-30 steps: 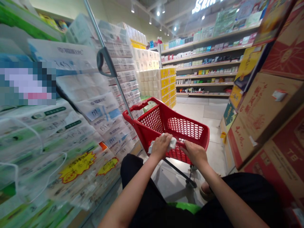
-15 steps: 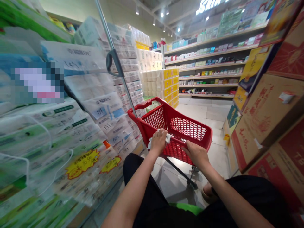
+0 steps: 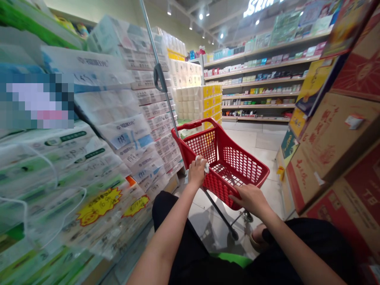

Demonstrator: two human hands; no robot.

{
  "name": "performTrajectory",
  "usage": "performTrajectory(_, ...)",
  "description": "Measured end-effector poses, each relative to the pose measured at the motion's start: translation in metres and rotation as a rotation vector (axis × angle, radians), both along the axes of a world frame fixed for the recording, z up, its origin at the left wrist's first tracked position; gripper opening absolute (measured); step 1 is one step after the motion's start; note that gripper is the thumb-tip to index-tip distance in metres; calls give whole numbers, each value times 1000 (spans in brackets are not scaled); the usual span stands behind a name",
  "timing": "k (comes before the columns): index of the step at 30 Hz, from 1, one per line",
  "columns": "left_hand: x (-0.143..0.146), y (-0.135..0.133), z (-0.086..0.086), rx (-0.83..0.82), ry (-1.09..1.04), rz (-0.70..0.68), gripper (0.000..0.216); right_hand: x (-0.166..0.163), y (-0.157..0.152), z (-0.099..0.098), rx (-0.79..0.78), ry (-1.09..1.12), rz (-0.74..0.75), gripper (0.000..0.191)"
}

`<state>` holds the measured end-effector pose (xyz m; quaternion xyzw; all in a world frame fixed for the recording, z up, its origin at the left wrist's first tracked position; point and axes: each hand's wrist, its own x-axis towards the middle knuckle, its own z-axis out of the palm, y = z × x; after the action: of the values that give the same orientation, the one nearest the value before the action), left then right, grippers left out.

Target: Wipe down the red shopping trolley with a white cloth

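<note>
A red plastic shopping cart [image 3: 246,160] with perforated basket walls stands in front of me, tilted in my view. A crumpled white cloth or tissue [image 3: 207,168] is bunched under my left hand [image 3: 196,173], whose fingers are closed on it against the near rim of the basket. Farther right along that rim, my right hand [image 3: 251,199] grips the basket's edge, with the fingers partly hidden. From the handle end of the cart rises a metal pole [image 3: 169,105] with a grey plastic grip [image 3: 160,78]. The basket floor shows through its grid.
Stacked tissue packs [image 3: 130,146] with yellow price tags [image 3: 99,206] crowd the left. Cardboard boxes [image 3: 335,138] are piled close on the right. Shelves of small goods [image 3: 261,81] line the back. A foot [image 3: 258,235] is beside the cart's wheel [image 3: 247,216].
The cart has swung and shifted right, its pole and handle end moving right, and more of the basket floor shows. Both hands stay on the rim; the right has slid slightly down with it.
</note>
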<state>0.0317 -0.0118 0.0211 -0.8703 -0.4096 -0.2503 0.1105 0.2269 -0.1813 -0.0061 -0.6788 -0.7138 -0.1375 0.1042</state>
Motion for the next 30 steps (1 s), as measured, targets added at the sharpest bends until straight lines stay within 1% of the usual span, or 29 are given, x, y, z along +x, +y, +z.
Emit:
performTrajectory(2,7,-14,-4,-19,-14,-13,38,-7,1,-5,52,-21,-41,37)
performTrajectory(5,18,-49,-17,-52,-43,-68,36,-22,4,-11,78,-20,-64,36)
performTrajectory(8,19,-82,-29,-79,-47,-172,34,-35,6,-11,59,5,-77,28)
performTrajectory(10,14,-92,-31,-89,-21,-251,33,-41,6,-8,31,23,-78,23)
performTrajectory(12,7,-90,-29,-92,19,-320,32,-44,5,-3,-5,40,-51,21)
performTrajectory(14,0,-79,-24,-88,44,-343,31,-40,4,3,-38,42,-7,25)
performTrajectory(16,-3,-65,-20,-82,39,-318,32,-28,2,8,-55,26,25,34)
performTrajectory(18,-3,-55,-17,-82,13,-270,33,-12,1,10,-40,6,37,42)
performTrajectory(21,2,-49,-17,-84,-24,-210,33,8,2,6,27,-11,76,43)
performTrajectory(23,5,-51,-18,-75,-37,-172,34,13,4,0,78,-22,104,39)
performTrajectory(26,7,-60,-22,-48,-36,-147,33,10,9,-8,140,-29,113,36)
performTrajectory(28,8,-73,-29,-30,-25,-164,31,5,12,-11,165,-22,110,34)
performTrajectory(30,8,-88,-38,-20,-15,-199,31,1,14,-13,183,-14,97,26)
